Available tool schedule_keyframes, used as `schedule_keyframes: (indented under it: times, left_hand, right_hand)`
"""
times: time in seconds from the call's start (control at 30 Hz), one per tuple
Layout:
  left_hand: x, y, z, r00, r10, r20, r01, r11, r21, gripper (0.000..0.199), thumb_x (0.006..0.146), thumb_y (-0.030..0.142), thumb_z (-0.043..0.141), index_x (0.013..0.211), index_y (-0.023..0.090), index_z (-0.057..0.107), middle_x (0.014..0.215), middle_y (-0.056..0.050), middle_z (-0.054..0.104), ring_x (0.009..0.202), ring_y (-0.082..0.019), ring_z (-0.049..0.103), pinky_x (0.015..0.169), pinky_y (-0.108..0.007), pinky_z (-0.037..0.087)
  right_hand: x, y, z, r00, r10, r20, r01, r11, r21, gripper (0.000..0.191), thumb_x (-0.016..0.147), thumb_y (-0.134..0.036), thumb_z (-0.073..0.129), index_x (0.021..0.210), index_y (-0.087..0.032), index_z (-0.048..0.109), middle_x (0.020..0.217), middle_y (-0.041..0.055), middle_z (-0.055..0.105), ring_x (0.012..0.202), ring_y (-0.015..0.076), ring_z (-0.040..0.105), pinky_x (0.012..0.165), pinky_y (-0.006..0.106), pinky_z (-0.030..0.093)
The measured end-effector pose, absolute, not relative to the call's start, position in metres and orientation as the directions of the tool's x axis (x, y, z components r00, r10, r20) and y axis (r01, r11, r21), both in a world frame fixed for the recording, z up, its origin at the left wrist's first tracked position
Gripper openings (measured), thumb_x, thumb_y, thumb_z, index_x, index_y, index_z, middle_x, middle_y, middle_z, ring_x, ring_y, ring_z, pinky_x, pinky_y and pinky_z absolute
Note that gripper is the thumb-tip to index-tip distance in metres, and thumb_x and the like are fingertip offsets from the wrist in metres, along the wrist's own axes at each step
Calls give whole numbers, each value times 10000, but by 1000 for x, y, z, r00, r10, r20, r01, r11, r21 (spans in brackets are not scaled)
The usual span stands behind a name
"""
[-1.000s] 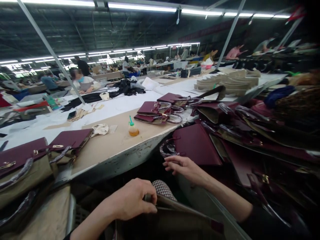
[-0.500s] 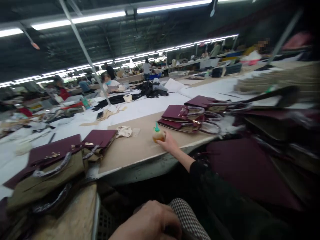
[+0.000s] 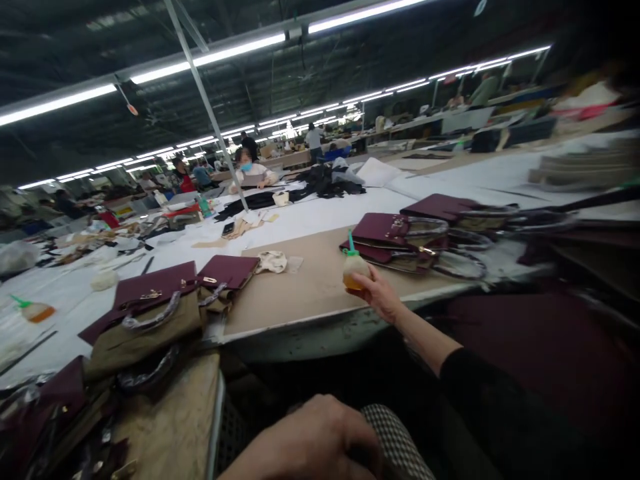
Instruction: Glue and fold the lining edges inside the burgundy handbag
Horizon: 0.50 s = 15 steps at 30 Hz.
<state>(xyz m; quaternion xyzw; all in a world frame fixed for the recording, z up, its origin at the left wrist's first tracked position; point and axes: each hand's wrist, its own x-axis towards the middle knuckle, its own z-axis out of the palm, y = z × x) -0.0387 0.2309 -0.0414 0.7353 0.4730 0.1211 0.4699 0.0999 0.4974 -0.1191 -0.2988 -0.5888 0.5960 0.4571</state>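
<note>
My right hand (image 3: 376, 292) pinches the bottle (image 3: 352, 268) low, likely light, squeezable, best held there; my left hand (image 3: 317, 437), I can't tell.

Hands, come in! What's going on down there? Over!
Right hand: fingers around green-tipped bottle. Left hand: low, near checked cloth, grip unclear. Maroon bags: close by bottle, not blocking right hand.

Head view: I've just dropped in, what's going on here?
The person's right-hand grip is closed around a green-topped bottle at the near side of the table. The left-hand grip is low beside checked fabric; what it holds is hidden. Dark red bags lie on both sides of the bottle.
</note>
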Motion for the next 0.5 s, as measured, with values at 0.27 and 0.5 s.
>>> schedule_keyframes:
  times: [0.27,0.5]
  left_hand:
    - [-23,230,-42,474,840,-265,660,-140,738,88,774,277,726,826,236,669,786,83,663,732,-92,581,654,-193,380]
    - [-2,232,-37,454,832,-319,715,-126,688,152,776,368,715,839,240,661,807,69,655,748,-113,563,662,-220,363]
  right_hand:
    - [255,378,-77,-470,881,54,-171,-31,-985,607,737,-310,790,1287,-225,546,1155,67,638,994,228,609,828,268,540]
    - [341,295,-89,-181,981,-71,-282,-121,-952,428,853,-529,654,1218,-317,584,1218,29,605,1029,216,609,720,221,576]
